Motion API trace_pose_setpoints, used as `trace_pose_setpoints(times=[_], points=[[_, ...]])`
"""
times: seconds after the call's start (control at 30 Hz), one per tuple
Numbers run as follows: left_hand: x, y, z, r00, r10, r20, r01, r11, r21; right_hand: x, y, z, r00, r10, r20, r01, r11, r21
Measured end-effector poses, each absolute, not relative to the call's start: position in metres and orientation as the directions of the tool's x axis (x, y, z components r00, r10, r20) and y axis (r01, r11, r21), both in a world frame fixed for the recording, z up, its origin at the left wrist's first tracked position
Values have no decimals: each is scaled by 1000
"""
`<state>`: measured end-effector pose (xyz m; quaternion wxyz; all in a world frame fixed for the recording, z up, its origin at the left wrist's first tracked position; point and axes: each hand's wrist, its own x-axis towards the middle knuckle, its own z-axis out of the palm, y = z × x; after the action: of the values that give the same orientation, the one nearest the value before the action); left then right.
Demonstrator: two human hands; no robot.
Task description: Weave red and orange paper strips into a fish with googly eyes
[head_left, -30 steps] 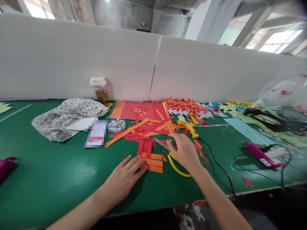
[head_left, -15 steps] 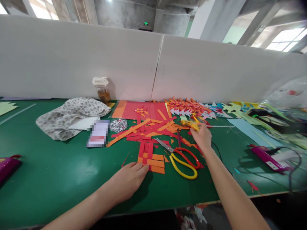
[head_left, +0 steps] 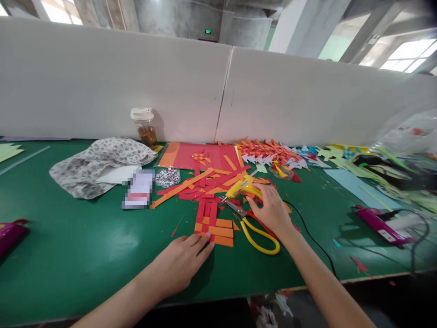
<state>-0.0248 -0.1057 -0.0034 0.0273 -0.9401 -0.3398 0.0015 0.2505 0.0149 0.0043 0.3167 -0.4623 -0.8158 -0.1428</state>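
My left hand (head_left: 186,259) rests on the green table, its fingertips pressing the near left edge of a woven piece (head_left: 218,231) of red and orange paper strips. Its fingers lie fairly flat and slightly apart. A yellow glue gun (head_left: 243,186) is held in my right hand (head_left: 271,207), its nozzle pointing left and down over the blades of the scissors. Those scissors (head_left: 261,243), with one yellow and one red handle, lie just right of the woven piece, partly beneath my right hand. Loose red and orange strips (head_left: 186,187) are heaped beyond.
At the left are a patterned cloth (head_left: 99,164), a phone (head_left: 139,189), a lidded cup (head_left: 145,127) and a bag of googly eyes (head_left: 167,176). Finished paper fish (head_left: 269,150) pile up at the back. A purple power strip (head_left: 382,225) and black cord lie right.
My right hand has brought the yellow glue gun left and nearer, over the scissors. My left hand's fingers have spread a little on the woven piece.
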Motion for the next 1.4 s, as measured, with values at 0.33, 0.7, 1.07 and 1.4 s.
trace_pose_setpoints(times=[0.33, 0.7, 1.07, 1.4], points=[[-21, -105, 0, 741, 670, 49, 671, -740, -44, 235, 7, 1, -444, 633, 634, 805, 593, -28], [-23, -108, -12, 740, 670, 54, 672, -735, -84, 234, 9, -1, -455, 613, 646, 797, 604, -11], [-20, -110, -9, 720, 690, 73, 694, -717, -67, 233, -4, 3, -556, 565, 610, 674, 735, -66], [-18, -111, -6, 697, 714, 69, 716, -697, -29, 238, 1, -5, -407, 655, 637, 821, 568, -59]])
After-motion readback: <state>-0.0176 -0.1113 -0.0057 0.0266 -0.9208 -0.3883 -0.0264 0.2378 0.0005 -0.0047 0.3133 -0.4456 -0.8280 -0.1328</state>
